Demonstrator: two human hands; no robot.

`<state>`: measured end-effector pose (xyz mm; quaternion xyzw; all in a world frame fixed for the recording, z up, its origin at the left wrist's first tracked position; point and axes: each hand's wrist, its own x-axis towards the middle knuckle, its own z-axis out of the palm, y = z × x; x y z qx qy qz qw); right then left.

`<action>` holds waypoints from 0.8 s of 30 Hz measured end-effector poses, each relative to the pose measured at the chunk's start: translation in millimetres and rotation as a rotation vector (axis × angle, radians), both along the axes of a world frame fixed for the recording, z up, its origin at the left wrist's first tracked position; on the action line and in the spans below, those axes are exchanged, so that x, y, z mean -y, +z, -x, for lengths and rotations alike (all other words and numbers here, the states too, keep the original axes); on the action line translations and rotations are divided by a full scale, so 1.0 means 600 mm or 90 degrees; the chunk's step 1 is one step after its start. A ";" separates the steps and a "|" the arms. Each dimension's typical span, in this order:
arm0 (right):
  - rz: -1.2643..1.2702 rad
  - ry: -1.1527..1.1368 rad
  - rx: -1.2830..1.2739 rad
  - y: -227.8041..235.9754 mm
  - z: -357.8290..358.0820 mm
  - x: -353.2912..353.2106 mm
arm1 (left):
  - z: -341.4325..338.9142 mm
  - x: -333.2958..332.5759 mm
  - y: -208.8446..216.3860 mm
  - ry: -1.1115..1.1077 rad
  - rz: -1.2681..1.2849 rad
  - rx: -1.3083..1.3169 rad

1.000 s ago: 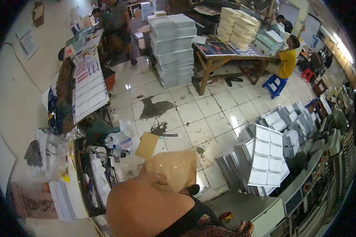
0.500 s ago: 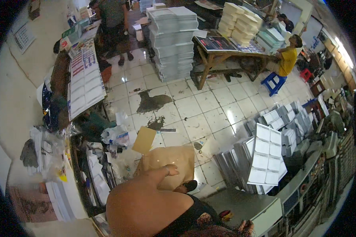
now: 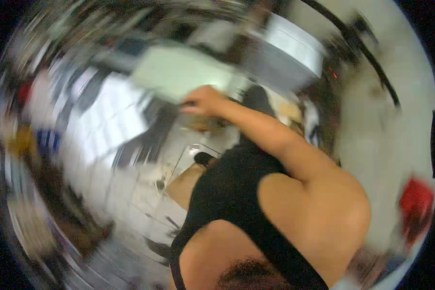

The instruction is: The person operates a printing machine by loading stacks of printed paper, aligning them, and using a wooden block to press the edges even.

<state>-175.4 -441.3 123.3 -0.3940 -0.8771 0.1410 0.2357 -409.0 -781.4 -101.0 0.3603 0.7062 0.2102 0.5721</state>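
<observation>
Right hand (image 3: 205,102) by the pale green panel (image 3: 179,72); blur hides whether the grip is clamped or apart; steady handling seems advisable.

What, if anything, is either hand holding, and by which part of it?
Cannot be told: the right hand is curled and blurred, with no held thing clearly visible. The left hand is out of view.

Around the view's centre, the right hand (image 3: 206,101) is near twelve o'clock, the panel (image 3: 176,70) at eleven, a box (image 3: 292,50) at one, a sheet (image 3: 183,187) on the floor (image 3: 130,191) at seven, the stool (image 3: 49,140) at nine, papers (image 3: 115,115) between stool and panel.
</observation>
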 end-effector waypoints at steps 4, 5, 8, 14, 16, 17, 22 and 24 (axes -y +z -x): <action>0.025 -0.049 -0.069 0.020 -0.006 0.006 | -0.015 -0.182 0.113 -0.256 -0.084 0.057; 0.037 -0.043 -0.086 0.027 -0.006 0.005 | -0.031 -0.218 0.141 -0.302 -0.102 0.074; 0.065 -0.041 -0.093 0.039 -0.006 0.004 | -0.094 -0.282 0.218 -0.406 -0.142 0.130; 0.096 0.000 -0.067 0.043 0.006 -0.011 | -0.193 -0.331 0.293 -0.518 -0.210 0.182; 0.146 -0.010 -0.077 0.052 0.006 -0.015 | -0.223 -0.357 0.289 -0.562 -0.235 0.144; 0.166 0.000 -0.192 0.059 0.000 -0.015 | -0.238 -0.373 0.285 -0.595 -0.254 0.110; 0.204 -0.058 -0.537 0.103 -0.105 0.047 | -0.349 -0.475 0.289 -0.787 -0.547 0.042; 0.104 -0.169 -0.589 0.104 -0.183 0.089 | -0.404 -0.521 0.318 -0.788 -0.625 0.113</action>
